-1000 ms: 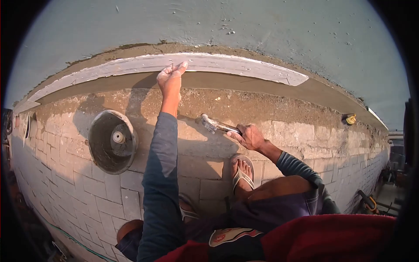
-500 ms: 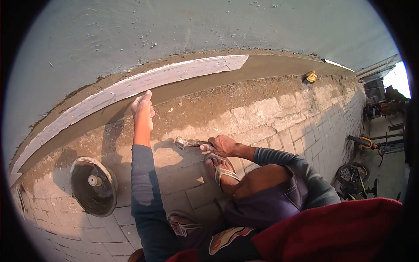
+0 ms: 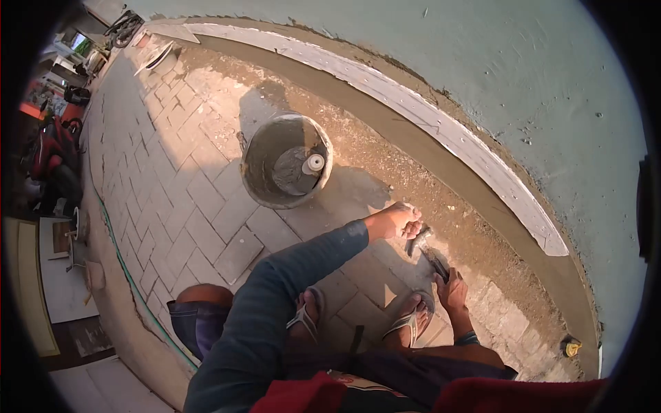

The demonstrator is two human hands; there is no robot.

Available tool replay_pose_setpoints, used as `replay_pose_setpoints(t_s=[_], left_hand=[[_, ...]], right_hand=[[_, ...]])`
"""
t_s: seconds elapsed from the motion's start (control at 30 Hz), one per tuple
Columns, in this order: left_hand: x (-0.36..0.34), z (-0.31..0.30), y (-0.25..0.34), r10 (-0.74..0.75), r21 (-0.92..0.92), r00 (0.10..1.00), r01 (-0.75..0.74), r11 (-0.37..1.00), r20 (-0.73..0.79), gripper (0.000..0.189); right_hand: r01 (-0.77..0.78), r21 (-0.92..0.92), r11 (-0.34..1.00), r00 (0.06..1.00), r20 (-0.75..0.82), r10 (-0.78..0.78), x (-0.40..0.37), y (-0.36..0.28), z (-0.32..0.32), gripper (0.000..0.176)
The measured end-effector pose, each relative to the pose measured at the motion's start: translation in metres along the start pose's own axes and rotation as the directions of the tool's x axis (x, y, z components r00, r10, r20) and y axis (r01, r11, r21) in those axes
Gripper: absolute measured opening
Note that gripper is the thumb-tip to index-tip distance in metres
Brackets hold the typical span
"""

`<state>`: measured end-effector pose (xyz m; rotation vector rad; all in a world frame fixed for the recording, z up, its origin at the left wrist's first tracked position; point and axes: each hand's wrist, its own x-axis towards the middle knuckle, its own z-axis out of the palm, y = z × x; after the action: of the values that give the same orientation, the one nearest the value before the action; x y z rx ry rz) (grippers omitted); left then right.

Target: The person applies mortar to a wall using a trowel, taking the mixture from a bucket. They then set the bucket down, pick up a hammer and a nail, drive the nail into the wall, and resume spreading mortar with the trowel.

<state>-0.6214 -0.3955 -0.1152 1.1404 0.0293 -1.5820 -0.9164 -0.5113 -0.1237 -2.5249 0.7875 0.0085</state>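
Observation:
My right hand (image 3: 452,292) is closed round the handle of a hammer (image 3: 435,263), low over the paving near my foot. The hammer's metal head points toward my left hand (image 3: 398,221), whose fingers are curled in; whatever they hold, if anything, is hidden. Beyond both hands, a long white board (image 3: 441,138) with marks or small nails along it lies against the base of the wall. A band of smooth grey-brown mortar (image 3: 413,141) runs along its lower edge.
A bucket (image 3: 251,162) with wet mortar and a pale cylindrical object (image 3: 314,163) stands left of my hands. A small yellow object (image 3: 571,347) lies by the wall at right. A green hose (image 3: 131,275) and a red motorbike (image 3: 51,155) are at left.
My view has swung left along the wall, bringing the bucket nearer the middle. My left hand has drawn back from the board's edge toward the hammer. The right still grips the hammer.

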Motion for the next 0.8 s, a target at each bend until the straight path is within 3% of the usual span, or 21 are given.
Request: replay_pose_setpoints(t_s=[0.07, 0.13, 0.17, 0.2, 0.27, 0.33, 0.4, 0.47, 0.53, 0.57, 0.6, 0.63, 0.67, 0.7, 0.73, 0.77, 0.8], left_hand=[[-0.033, 0.004, 0.021, 0.025, 0.027, 1.000, -0.026, 0.999, 0.008, 0.024], [-0.067, 0.000, 0.041, -0.016, 0.563, 0.999, -0.014, 0.826, 0.047, 0.027], [-0.086, -0.013, 0.046, -0.079, 0.392, 0.981, 0.003, 0.920, 0.177, 0.032], [-0.109, -0.017, 0.053, -0.059, 0.387, 0.986, -0.006, 0.922, 0.155, 0.032], [-0.162, -0.011, 0.069, -0.173, 0.826, 0.985, 0.073, 0.559, 0.030, 0.036], [-0.212, -0.026, 0.078, -0.197, 0.889, 0.979, 0.131, 0.439, -0.047, 0.036], [-0.257, -0.043, 0.080, -0.184, 0.853, 0.972, 0.219, 0.473, -0.148, 0.038], [-0.297, -0.073, 0.074, -0.170, 0.703, 0.961, 0.276, 0.655, -0.219, 0.039], [-0.321, -0.103, 0.057, -0.105, 0.578, 0.957, 0.248, 0.777, -0.270, 0.035], [-0.329, -0.108, 0.048, -0.061, 0.525, 0.948, 0.227, 0.820, -0.314, 0.032], [-0.333, -0.115, 0.036, -0.078, 0.543, 0.956, 0.225, 0.809, -0.281, 0.032], [-0.337, -0.125, 0.023, -0.003, 0.438, 0.949, 0.148, 0.887, -0.315, 0.028], [-0.338, -0.130, 0.012, 0.054, 0.334, 0.934, 0.071, 0.940, -0.352, 0.024], [-0.338, -0.132, 0.001, 0.022, 0.368, 0.952, 0.097, 0.925, -0.306, 0.024], [-0.338, -0.134, -0.011, 0.093, 0.285, 0.929, 0.015, 0.958, -0.359, 0.023], [-0.337, -0.137, -0.021, 0.155, 0.200, 0.895, -0.076, 0.977, -0.418, 0.022], [-0.336, -0.144, -0.031, 0.138, 0.219, 0.916, -0.056, 0.974, -0.376, 0.022]], right_hand=[[-0.005, 0.006, 1.000, 0.999, 0.045, 0.005, 0.003, 0.008, 0.006, 0.042], [0.044, 0.013, 0.999, 0.999, 0.032, -0.044, 0.011, 0.009, 0.008, 0.039], [0.016, 0.045, 0.999, 0.995, 0.103, -0.020, 0.015, 0.008, 0.007, 0.040], [0.045, 0.054, 0.998, 0.993, 0.106, -0.050, 0.019, 0.007, 0.009, 0.040], [0.129, -0.127, 0.983, 0.989, 0.088, -0.119, 0.022, 0.004, 0.011, 0.042], [0.226, -0.002, 0.974, 0.971, 0.084, -0.225, 0.043, -0.030, -0.014, 0.041], [0.383, 0.090, 0.919, 0.923, -0.012, -0.384, 0.075, -0.085, -0.047, 0.039], [0.602, 0.075, 0.795, 0.794, -0.170, -0.584, 0.103, -0.168, -0.092, 0.032], [0.777, -0.002, 0.630, 0.615, -0.212, -0.760, 0.117, -0.244, -0.117, 0.032], [0.862, -0.081, 0.500, 0.476, -0.207, -0.855, 0.120, -0.278, -0.126, 0.035], [0.900, -0.051, 0.433, 0.423, -0.135, -0.896, 0.127, -0.309, -0.123, 0.039], [0.929, -0.235, 0.286, 0.271, -0.096, -0.958, 0.143, -0.336, -0.107, 0.042], [0.824, -0.542, 0.164, 0.233, 0.061, -0.970, 0.152, -0.360, -0.092, 0.047], [0.769, -0.635, 0.069, 0.298, 0.261, -0.918, 0.157, -0.382, -0.087, 0.039], [0.723, -0.689, -0.051, 0.369, 0.448, -0.814, 0.162, -0.402, -0.082, 0.031], [0.712, -0.699, -0.063, 0.478, 0.549, -0.685, 0.167, -0.416, -0.070, 0.027], [0.711, -0.698, -0.080, 0.562, 0.633, -0.531, 0.172, -0.425, -0.056, 0.024]])
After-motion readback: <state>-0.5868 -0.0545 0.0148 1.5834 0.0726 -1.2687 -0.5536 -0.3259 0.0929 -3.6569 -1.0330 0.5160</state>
